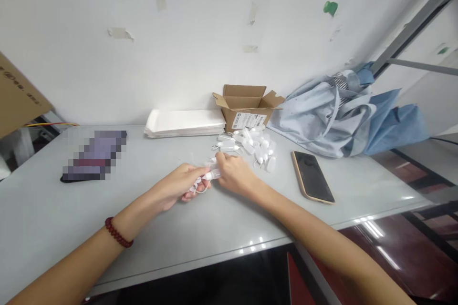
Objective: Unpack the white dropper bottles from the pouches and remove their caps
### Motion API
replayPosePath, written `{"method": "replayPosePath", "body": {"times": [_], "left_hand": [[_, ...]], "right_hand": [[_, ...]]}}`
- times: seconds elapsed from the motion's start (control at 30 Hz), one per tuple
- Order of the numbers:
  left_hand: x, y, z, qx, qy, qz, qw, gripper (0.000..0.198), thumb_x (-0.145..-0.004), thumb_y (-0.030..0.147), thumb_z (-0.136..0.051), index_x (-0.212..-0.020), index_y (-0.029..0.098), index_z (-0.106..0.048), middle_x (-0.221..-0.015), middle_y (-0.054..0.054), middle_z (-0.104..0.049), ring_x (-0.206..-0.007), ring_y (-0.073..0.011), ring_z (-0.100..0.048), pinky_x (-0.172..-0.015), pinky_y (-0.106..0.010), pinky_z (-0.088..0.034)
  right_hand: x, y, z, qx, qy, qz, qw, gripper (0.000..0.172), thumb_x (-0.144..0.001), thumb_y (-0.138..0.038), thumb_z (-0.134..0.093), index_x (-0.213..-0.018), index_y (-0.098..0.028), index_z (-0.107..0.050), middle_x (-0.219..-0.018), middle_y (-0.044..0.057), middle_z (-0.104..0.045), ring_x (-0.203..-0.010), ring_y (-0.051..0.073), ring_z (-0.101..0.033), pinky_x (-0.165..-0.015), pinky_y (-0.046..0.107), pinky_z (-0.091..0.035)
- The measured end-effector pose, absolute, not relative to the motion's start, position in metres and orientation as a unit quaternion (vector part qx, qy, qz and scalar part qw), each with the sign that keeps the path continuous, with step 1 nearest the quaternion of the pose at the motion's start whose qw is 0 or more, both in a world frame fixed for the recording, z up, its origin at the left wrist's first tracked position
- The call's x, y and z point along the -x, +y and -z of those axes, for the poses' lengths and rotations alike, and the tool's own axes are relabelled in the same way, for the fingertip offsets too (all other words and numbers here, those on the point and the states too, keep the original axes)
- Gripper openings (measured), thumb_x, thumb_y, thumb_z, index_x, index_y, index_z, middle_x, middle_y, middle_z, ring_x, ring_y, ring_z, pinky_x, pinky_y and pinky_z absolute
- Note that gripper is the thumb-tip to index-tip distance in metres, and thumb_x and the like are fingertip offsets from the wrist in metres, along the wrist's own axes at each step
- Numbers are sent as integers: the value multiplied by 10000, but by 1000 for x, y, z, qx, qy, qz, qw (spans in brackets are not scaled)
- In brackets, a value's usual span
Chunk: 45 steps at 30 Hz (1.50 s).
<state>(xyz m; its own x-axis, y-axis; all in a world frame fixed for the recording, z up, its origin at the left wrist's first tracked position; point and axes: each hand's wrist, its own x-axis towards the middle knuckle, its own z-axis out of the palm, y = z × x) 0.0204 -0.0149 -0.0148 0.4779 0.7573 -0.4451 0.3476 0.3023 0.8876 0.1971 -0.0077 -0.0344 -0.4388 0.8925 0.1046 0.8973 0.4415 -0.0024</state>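
Observation:
Between my hands is a small clear plastic bottle with a white cap (208, 177), lying sideways. My left hand (183, 182) pinches around its cap end, where a thin white loop (203, 189) hangs out between the fingers. Curled over the bottle's clear body is my right hand (234, 171), its fingertips partly hidden. Just beyond the right hand, a loose pile of similar small clear bottles (248, 140) is spread on the grey table (150, 238), several with white caps and loops.
Behind the pile stands an open cardboard box (243, 105), with a stack of white envelopes or sheets (186, 121) to its left. A phone (313, 176) lies to the right, near blue cloth bags (322, 114). A pixelated dark object (95, 155) lies at left.

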Motion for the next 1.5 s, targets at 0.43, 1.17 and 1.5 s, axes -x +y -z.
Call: {"method": "replayPosePath", "body": {"times": [0.43, 1.17, 1.5], "left_hand": [[-23, -13, 18, -455, 426, -136, 770, 452, -812, 568, -567, -648, 159, -463, -548, 53, -372, -416, -31, -228, -391, -176, -121], [-11, -1, 10, -346, 411, -241, 808, 295, -784, 341, -518, -559, 153, -481, -493, 32, -387, -341, -39, -257, -325, -175, -155], [-5, -3, -1, -642, 528, -336, 442, 234, -720, 404, -686, -716, 172, -654, -518, 54, -430, -442, -65, -303, -448, -203, -237]], "right_hand": [[-199, -7, 34, 529, -847, 33, 48, 283, -775, -167, -442, -1046, -105, -494, -948, 126, -659, -771, 266, -650, -558, 316, -416], [-203, -3, 42, 540, -837, 31, 77, 291, -801, -199, -450, -1082, -121, -463, -1009, 116, -644, -817, 255, -630, -596, 311, -420], [-194, -12, 39, 489, -869, 44, 61, 315, -784, -130, -466, -1098, -135, -474, -1012, 110, -611, -900, 245, -567, -620, 300, -427]]}}
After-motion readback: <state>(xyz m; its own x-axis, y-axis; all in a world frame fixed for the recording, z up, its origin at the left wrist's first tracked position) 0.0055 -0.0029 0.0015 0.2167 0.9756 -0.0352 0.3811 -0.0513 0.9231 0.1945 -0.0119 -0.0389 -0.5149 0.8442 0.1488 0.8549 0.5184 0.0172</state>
